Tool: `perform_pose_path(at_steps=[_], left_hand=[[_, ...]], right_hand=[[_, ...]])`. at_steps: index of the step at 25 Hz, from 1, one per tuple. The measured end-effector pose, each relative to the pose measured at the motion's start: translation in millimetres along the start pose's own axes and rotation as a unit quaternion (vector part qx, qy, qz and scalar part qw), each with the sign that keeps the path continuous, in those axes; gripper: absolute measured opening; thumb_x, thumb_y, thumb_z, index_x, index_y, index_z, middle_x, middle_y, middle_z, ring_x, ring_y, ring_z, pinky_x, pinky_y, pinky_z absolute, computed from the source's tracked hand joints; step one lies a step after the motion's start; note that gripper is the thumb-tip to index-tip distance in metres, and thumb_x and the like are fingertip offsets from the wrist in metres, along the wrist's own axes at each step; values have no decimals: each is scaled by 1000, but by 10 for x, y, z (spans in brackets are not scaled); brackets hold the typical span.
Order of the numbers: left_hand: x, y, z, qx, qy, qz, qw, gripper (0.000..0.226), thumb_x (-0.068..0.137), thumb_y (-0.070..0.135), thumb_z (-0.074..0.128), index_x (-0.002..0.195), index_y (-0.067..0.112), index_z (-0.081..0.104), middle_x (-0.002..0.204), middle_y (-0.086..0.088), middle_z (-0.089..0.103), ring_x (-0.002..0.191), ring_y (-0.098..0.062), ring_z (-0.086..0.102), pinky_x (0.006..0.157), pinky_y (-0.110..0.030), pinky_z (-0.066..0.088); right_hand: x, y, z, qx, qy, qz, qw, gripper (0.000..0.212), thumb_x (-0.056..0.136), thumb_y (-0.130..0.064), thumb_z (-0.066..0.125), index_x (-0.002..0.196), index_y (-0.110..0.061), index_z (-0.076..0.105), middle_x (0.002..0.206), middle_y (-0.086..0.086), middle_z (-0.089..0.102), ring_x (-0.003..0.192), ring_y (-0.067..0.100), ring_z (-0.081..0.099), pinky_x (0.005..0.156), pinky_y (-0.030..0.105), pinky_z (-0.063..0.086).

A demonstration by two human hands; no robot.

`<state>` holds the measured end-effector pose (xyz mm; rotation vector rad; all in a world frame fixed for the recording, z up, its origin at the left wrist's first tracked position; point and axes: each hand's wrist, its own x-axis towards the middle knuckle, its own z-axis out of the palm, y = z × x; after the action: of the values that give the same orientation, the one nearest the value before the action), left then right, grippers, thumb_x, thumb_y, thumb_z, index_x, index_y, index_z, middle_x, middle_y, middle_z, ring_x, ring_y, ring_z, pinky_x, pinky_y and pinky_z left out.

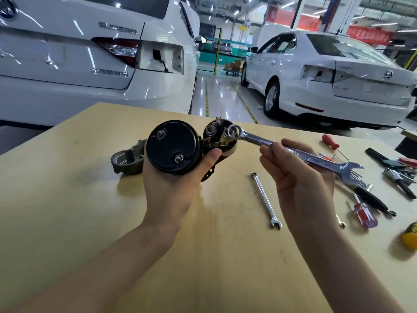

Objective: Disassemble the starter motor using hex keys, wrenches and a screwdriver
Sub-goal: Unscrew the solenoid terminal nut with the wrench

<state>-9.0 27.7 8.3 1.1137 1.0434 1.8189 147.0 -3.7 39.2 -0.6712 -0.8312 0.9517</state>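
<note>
Left hand [171, 184] grips the starter motor [173, 147] from below, fingers wrapped round the black cylindrical body, thumb lying up along its right side near the solenoid [222, 137]. Motor is held clear of the bench, black end cap facing the camera; two through-bolt nuts visible on the cap, one upper left, one lower right. Grey cast drive-end housing [126, 160] projects to the left, behind the hand, over the bench's far left part.

Right hand [300, 177] pinches the shank of a large combination wrench [293, 152], fingers closed on it at mid-length. Ring end [234, 132] sits at the solenoid terminal end (whether it is seated on a nut cannot be resolved). Open end points right, over the tool pile.

Wooden bench [203, 256]: a small combination wrench [266, 199] lies flat at centre right, ring end towards the far edge, open end towards the near edge, just left of the right wrist. Towards the right edge: a red-handled screwdriver [330, 142] nearest the far edge, a clear red-handled screwdriver [364, 215] nearer, a black-handled tool [372, 199] between them, and a cluster of dark tools [397, 168] (types not distinguishable). A yellow object [410, 236] is cut by the right edge.

Beyond the far edge: two white sedans [90, 64], rear-facing, on a glossy workshop floor.
</note>
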Motion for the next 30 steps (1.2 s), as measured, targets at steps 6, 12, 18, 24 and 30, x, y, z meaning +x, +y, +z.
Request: perform_pose_path(at_steps=[6,12,18,24,30], left_hand=[[11,3,9,-6,6,2,1000,83,45,48,82,115,8,61,108,-1,70,102,-9,65,93,-22,50],[-3,-5,24,-9,5,2,1000,86,42,50,82,115,9,61,107,2,70,100,-4,65,90,-17,50],[16,-15,6,-4,0,0,1000,86,44,48,82,116,8,61,109,-1,70,104,-11,64,97,-29,50],[-3,-20,-1,-10,-12,11,1000,85,43,48,82,115,9,61,107,1,70,100,-7,65,84,-13,49],[-47,-14,23,-14,-38,38,998,85,43,44,84,111,1,59,102,-3,69,93,-5,65,78,-10,47]], right_hand=[[-19,77,19,-22,1,-12,1000,14,67,-6,69,79,-8,61,69,9,71,74,22,73,66,24,56],[48,53,42,-75,-26,-56,995,14,86,-4,63,75,-13,62,65,6,69,69,26,72,63,28,56],[547,-14,347,-228,-54,-83,969,17,101,-13,44,85,-7,47,59,8,51,47,22,47,44,28,37],[754,-97,695,-370,-187,-71,907,17,101,-14,44,93,-4,54,62,6,52,37,9,40,39,19,30],[774,-250,660,-441,-243,-58,862,20,97,-18,53,89,-3,64,58,4,41,42,10,38,41,20,31]])
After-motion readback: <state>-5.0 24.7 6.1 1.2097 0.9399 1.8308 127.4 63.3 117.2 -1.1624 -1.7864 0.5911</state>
